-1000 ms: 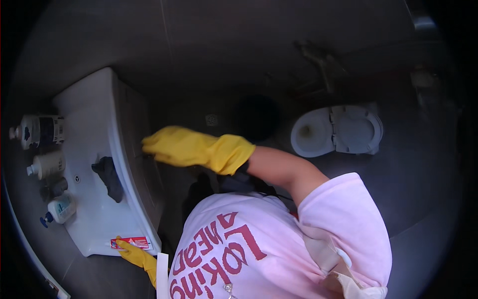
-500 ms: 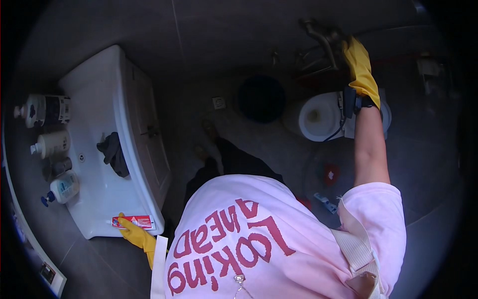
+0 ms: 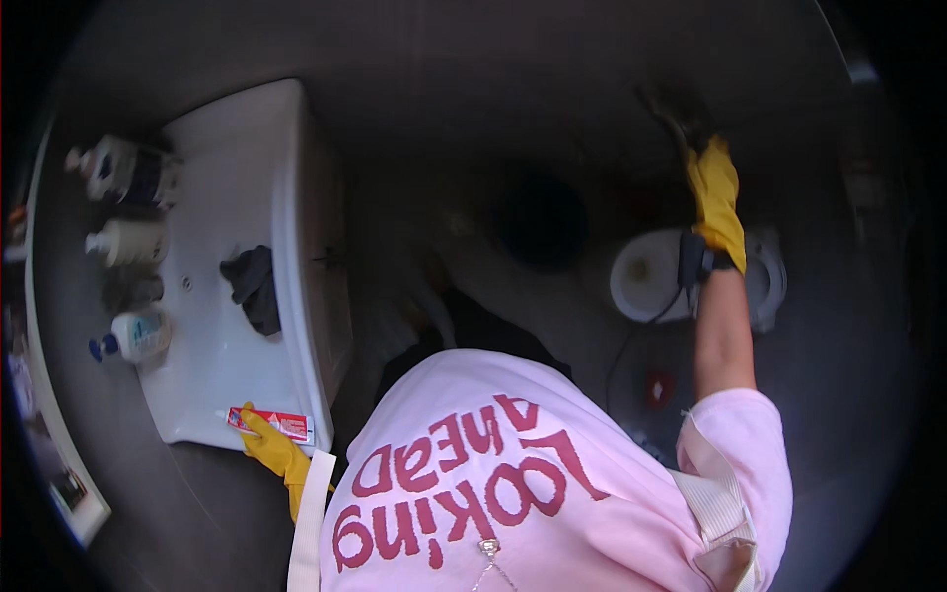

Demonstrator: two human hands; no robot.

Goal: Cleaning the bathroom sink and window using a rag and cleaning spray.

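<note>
My left hand, in a yellow rubber glove, holds a red-and-white toothpaste-like tube over the near corner of the white sink. The thumb side lies across the tube. At the far right, my right hand, gloved the same way, reaches forward to a dark metal wall faucet. Its fingers are closed at the near end of the faucet, though blur and dim light hide the exact grip. A dark band with a small box sits round that wrist. In the sink lies a crumpled dark cloth.
Several pump bottles, among them a white one with a blue pump, line the sink's left side. A toilet stands beneath my right forearm. A dark blue bucket and a red item are on the floor.
The whole view has shifted, so the sink and toilet appear further right. My right hand sits lower in the picture, still at the faucet. The left hand keeps the tube.
</note>
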